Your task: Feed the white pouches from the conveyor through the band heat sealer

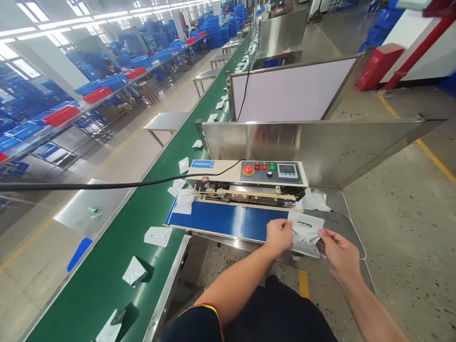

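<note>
Holding a flat white plastic pouch [305, 229] between both hands: left hand [278, 235] pinches its left edge, right hand [338, 251] grips the right. Pouch lies at the blue sealer belt's [221, 219] right end, below the grey control panel [272, 171].

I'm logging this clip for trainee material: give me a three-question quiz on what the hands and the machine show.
1. True or false: both hands hold the silver pouch.
2. The sealer's belt is: A red, B blue, C yellow?
3. What lies at the belt's left end?

Key:
1. True: left hand and right hand each grip an edge.
2. B.
3. Another pouch, beside the green conveyor.
</note>
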Tool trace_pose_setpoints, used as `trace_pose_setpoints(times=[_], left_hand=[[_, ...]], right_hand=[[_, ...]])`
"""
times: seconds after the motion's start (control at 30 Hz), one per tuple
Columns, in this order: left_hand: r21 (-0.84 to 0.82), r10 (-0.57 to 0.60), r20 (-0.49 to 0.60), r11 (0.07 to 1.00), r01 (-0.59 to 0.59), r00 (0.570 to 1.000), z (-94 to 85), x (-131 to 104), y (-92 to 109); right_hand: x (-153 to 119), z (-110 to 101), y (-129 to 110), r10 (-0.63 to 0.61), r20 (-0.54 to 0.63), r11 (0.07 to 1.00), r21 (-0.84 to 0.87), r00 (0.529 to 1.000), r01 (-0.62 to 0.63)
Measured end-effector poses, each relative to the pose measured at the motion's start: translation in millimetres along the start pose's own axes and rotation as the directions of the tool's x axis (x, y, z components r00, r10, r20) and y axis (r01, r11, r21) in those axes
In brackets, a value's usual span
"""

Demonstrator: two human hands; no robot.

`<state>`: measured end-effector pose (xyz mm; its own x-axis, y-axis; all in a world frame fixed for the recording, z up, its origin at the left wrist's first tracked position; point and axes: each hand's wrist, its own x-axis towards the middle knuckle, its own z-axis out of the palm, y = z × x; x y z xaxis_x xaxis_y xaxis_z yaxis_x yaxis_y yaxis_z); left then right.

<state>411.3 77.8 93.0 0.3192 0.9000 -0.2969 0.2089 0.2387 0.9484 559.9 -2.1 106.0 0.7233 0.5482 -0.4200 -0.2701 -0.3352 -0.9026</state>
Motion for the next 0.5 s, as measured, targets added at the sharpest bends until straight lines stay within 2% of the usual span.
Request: trace_pose_setpoints(times=[0.1, 0.2, 0.33, 0.43, 0.5], left_hand=[[0.024, -0.123, -0.032, 0.992, 0.124, 0.992, 35.3, 36, 5], [-0.059, -0.210, -0.073, 0.977, 0.205, 0.975, 51.3, 60, 9], [-0.162, -0.277, -0.112, 0.953, 0.258, 0.954, 38.8, 69, 2], [-0.230, -0.247, -0.175, 0.952, 0.205, 0.953, 21.5, 65, -9], [-0.275, -0.203, -0.205, 0.951, 0.143, 0.957, 8.2, 60, -18]], right_hand=[[36, -11, -13, 0.172, -0.054, 0.978, 0.129, 0.984, -0.164], [63, -9, -28, 0.195, -0.038, 0.977, 0.093, 0.980, -0.191], [75, 17, -34, 0.173, 0.022, 0.984, 0.032, 0.985, -0.174], [70, 45, -31, 0.172, 0.078, 0.985, 0.001, 0.982, -0.173], [62, 55, -29, 0.172, 0.113, 0.985, -0.027, 0.979, -0.170]])
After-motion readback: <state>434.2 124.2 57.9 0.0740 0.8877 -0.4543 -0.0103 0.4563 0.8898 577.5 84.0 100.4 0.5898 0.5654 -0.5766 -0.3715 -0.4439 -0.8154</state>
